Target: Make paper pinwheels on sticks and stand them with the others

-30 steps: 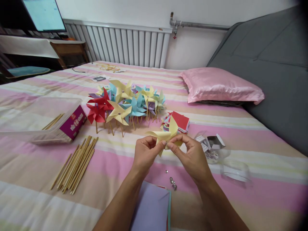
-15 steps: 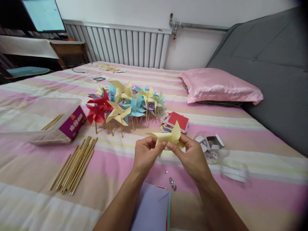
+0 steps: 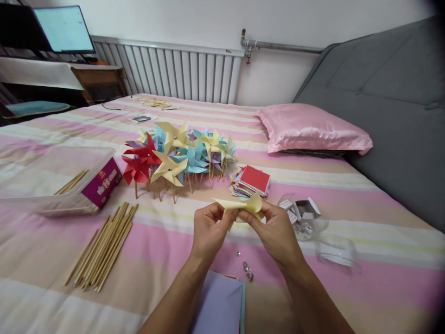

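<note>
Left hand point(image 3: 210, 229) and right hand point(image 3: 278, 234) meet at the thumbs, each pinched narrowly on a pale-yellow paper pinwheel point(image 3: 240, 204) held between them above the striped bedspread point(image 3: 160, 262). From my remote post I can't tell whether its centre has a pin, as the thumbs cover it. I'd expect the paper to be almost weightless and springy, stiff enough to hold a curl but quick to crease if squeezed. I'd take hold at the centre, where the folded layers meet, and leave the curved blade unpressed. Nearer the camera I see small metal fasteners point(image 3: 248, 272), likely slippery and easy to fumble, then a lilac sheet point(image 3: 220, 301). Just beyond the hands lies a stack of paper squares point(image 3: 255, 178), red on top. Farther left stand pinwheels on sticks point(image 3: 192, 158); loose wooden sticks point(image 3: 106, 253) lie nearer.
</note>
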`<move>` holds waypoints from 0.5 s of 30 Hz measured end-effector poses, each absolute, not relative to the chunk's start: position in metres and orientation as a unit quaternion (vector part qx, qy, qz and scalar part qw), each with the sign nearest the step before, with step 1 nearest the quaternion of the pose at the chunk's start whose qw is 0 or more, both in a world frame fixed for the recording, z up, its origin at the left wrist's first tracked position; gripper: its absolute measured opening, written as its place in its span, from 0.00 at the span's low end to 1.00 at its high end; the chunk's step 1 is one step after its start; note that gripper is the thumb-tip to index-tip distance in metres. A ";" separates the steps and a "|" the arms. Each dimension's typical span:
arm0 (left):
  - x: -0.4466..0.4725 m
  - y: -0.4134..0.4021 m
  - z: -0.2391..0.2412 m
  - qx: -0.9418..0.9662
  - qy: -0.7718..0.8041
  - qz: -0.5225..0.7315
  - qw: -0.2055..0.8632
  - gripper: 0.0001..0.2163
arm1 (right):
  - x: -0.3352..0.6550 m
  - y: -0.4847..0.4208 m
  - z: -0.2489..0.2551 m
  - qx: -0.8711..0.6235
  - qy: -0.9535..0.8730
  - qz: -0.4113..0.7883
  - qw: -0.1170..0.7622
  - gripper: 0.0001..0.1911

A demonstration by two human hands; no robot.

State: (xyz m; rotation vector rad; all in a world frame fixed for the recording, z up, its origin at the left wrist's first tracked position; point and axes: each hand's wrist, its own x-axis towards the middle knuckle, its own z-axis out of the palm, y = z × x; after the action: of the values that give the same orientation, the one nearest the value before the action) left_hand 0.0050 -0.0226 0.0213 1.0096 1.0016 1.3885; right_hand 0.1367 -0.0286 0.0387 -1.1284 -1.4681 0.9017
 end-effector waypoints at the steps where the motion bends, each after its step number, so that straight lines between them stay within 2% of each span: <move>1: 0.005 -0.022 0.021 0.431 0.423 0.585 0.542 0.10 | 0.137 -0.028 0.038 -0.469 -0.612 0.375 0.515 0.10; 8: 0.003 -0.022 0.016 0.462 0.439 0.581 0.506 0.08 | 0.137 -0.028 0.037 -0.474 -0.606 0.382 0.512 0.11; 15: 0.005 -0.024 0.026 0.430 0.420 0.588 0.541 0.09 | 0.136 -0.029 0.039 -0.469 -0.602 0.396 0.511 0.12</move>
State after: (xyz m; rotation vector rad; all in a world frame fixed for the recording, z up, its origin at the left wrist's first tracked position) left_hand 0.0051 -0.0237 0.0257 1.0211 0.9985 1.3972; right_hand 0.1356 -0.0285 0.0392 -1.1285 -1.4491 0.9530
